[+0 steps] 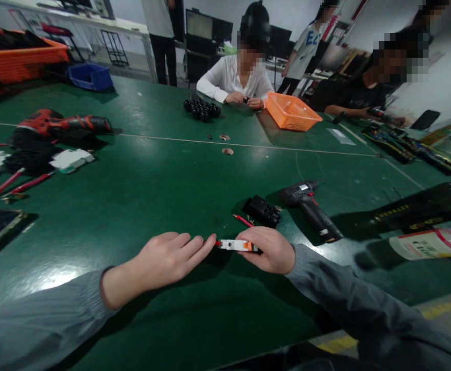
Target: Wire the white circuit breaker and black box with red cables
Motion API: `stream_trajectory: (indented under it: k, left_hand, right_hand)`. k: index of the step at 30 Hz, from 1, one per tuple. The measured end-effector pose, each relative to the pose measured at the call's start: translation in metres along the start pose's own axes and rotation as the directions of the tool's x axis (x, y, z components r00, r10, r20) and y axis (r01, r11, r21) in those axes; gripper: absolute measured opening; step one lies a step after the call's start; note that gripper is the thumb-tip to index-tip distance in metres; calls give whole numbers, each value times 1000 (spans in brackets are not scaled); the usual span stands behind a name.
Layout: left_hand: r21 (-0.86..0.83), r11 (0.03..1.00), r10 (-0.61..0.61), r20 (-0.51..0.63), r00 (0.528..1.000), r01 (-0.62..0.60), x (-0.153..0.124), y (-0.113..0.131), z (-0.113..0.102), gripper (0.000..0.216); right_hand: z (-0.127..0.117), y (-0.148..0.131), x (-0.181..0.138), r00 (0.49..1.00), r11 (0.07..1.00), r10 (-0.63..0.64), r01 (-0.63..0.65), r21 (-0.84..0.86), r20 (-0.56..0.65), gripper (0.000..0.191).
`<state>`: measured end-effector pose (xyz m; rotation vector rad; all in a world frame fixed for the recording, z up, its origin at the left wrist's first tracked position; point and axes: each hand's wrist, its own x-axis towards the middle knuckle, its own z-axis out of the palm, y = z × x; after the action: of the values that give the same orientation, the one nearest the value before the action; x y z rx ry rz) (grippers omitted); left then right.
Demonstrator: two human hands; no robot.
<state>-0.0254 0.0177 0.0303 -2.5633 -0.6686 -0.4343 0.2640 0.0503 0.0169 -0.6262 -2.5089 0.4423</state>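
In front of me, my right hand (pixel 270 251) is closed around a slim white module with an orange part (pixel 231 245), which looks like a small circuit breaker. My left hand (pixel 173 257) pinches a short red wire (pixel 218 242) at the module's left end. How deep the wire sits in the module cannot be made out. Just beyond my right hand lies another red wire piece (pixel 243 220) beside a black plastic block (pixel 262 210). A black power screwdriver (pixel 311 208) rests on the table to the right of that block.
The green table (pixel 152 175) holds a red-and-black drill (pixel 59 123) and white modules with red wires (pixel 71 161) at left. Across it, a person in white (pixel 233 77) sits by black round parts (pixel 201 109) and an orange basket (pixel 293 112). Bottles (pixel 434 242) lie right.
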Motion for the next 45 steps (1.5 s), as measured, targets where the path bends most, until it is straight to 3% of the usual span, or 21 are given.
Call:
stream_trajectory:
  k: [6,24,37,45]
  left_hand:
    - [42,999,4,0,1000,-4,2,1,-3,37]
    - [-150,988,-38,8,999,39,-5,0,11,34]
    - [-66,997,-34,9,999,34,-2,4,4,35]
    - [-22,1000,2,46,999,-1,2,6,-4,36]
  right_hand:
    - [-1,-2,1,1000,1000,2,-2,-27,0,13]
    - [1,-2,0,1000,1000,-5,5,24,1,13]
    - [0,-3,0,1000,1000,8,-8,-4,-10,13]
    - [0,-3,1,998,998,-49,51,-44,30,14]
